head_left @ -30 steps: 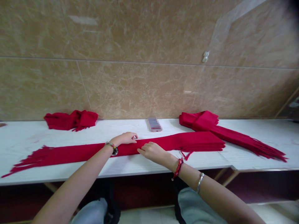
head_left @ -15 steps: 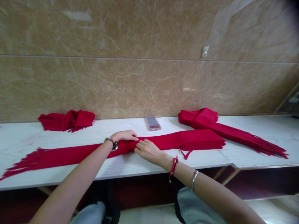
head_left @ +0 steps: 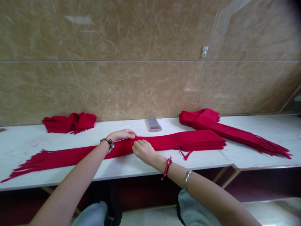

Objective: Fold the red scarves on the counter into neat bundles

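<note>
A long red scarf [head_left: 164, 143] lies lengthwise along the white table, its fringe spread at the left and its right part folded in stacked layers. My left hand [head_left: 122, 134] is at the scarf's far edge, thumb and fingers closed on the cloth. Just to the right, my right hand [head_left: 144, 151] has its fingers curled and closed on the near side of the same scarf. Between the hands the cloth is slightly raised and bunched. My palms hide the exact grip.
A crumpled red scarf [head_left: 69, 123] lies at the back left against the tiled wall [head_left: 131, 84]. Another folded red scarf [head_left: 199, 118] trails its fringe to the right. A phone [head_left: 154, 124] rests behind my hands on the white table [head_left: 117, 174].
Both hands have shifted slightly to the left along the scarf, still on the cloth. The camera view has tilted a little.
</note>
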A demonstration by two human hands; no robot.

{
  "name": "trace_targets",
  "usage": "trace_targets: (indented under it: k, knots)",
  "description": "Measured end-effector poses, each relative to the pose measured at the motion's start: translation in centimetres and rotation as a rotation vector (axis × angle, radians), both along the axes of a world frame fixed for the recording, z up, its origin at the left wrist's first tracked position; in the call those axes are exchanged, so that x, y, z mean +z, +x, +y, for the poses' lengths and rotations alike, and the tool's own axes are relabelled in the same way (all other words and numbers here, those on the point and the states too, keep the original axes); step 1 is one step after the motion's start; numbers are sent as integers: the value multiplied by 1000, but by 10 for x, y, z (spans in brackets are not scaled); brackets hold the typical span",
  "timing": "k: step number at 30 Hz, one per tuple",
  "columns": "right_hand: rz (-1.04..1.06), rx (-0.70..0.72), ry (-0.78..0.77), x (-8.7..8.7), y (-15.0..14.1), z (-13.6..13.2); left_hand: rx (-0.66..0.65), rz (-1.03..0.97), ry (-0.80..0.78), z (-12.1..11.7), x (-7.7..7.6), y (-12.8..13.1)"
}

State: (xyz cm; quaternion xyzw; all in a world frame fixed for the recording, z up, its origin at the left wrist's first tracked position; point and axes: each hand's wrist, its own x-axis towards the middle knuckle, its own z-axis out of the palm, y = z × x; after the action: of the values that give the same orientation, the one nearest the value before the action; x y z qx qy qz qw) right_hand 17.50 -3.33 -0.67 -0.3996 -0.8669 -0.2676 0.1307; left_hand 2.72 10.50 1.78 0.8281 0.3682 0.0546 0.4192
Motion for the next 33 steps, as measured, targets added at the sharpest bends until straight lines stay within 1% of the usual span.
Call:
trace_targets:
  k: [2,4,6,8,10,13,15,16,18,22,26,28,30,31,33]
  knots:
    - [12,-12,17,11,3,-3,57,-67,-27,-2,7,0]
    - [42,-38,40,25,9,-6,88,-147,-52,-5,19,4]
    - [85,-69,72,41,20,-9,107,-243,-93,-9,36,15]
    - [128,-106,108,59,35,-13,109,-339,-140,-15,56,34]
    - [166,-160,154,76,56,-19,98,-429,-180,-23,76,60]
    - [205,-271,222,96,95,-31,50,-532,-218,-34,102,111]
    - [217,-354,247,104,124,-40,-7,-550,-227,-40,113,148]
    - [213,-397,247,107,140,-45,-38,-546,-227,-42,115,167]
    - [184,-484,215,110,170,-53,-93,-514,-229,-43,116,204]
    - [99,-620,89,106,231,-67,-156,-421,-200,-42,106,274]
    - [97,-730,20,91,282,-76,-261,-326,-21,-50,96,331]
    - [125,-752,-13,78,303,-76,-336,-271,105,-59,89,350]
    - [163,-736,-38,61,319,-74,-411,-186,273,-70,78,358]
    - [183,-714,-43,52,325,-72,-435,-136,370,-75,72,358]
    - [206,-652,-49,34,335,-67,-439,-31,556,-85,57,347]
